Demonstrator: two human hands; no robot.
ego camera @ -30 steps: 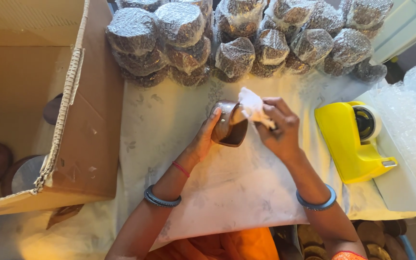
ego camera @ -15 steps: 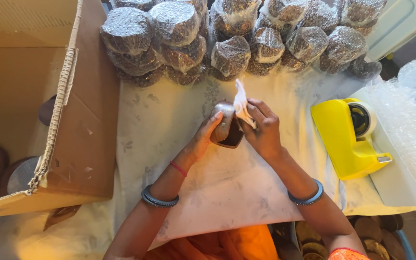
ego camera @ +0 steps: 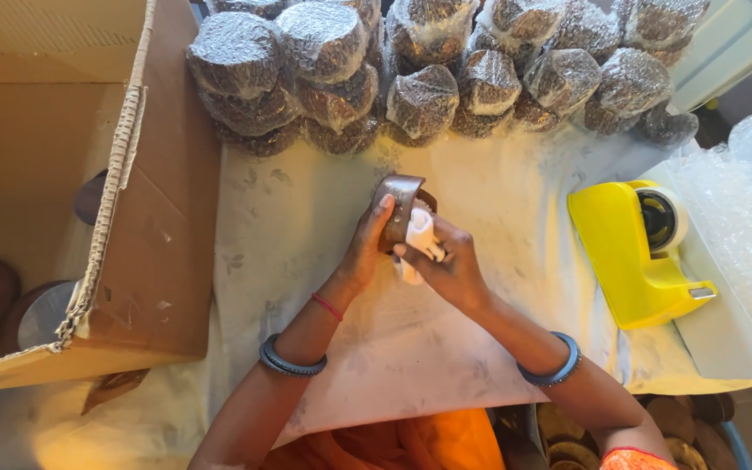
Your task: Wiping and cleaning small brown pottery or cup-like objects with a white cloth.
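Observation:
My left hand [ego camera: 367,248] grips a small dark brown bowl [ego camera: 398,204], tilted on its side above the white cloth-covered table [ego camera: 289,226]. My right hand [ego camera: 450,265] presses a crumpled piece of white paper [ego camera: 419,239] against the bowl's opening. Both wrists wear blue bangles, and the left also has a red thread. The two hands meet at the bowl near the table's middle.
Several bubble-wrapped round bundles [ego camera: 419,100] are stacked along the far edge. A large open cardboard box [ego camera: 63,191] stands at the left with dark round dishes inside. A yellow tape dispenser [ego camera: 641,252] sits at the right beside bubble wrap [ego camera: 741,209]. More brown bowls [ego camera: 567,431] lie below right.
The white paper stuck up loosely from my right hand before; now it is crumpled and pushed against the bowl. Both hands stayed near the table's middle.

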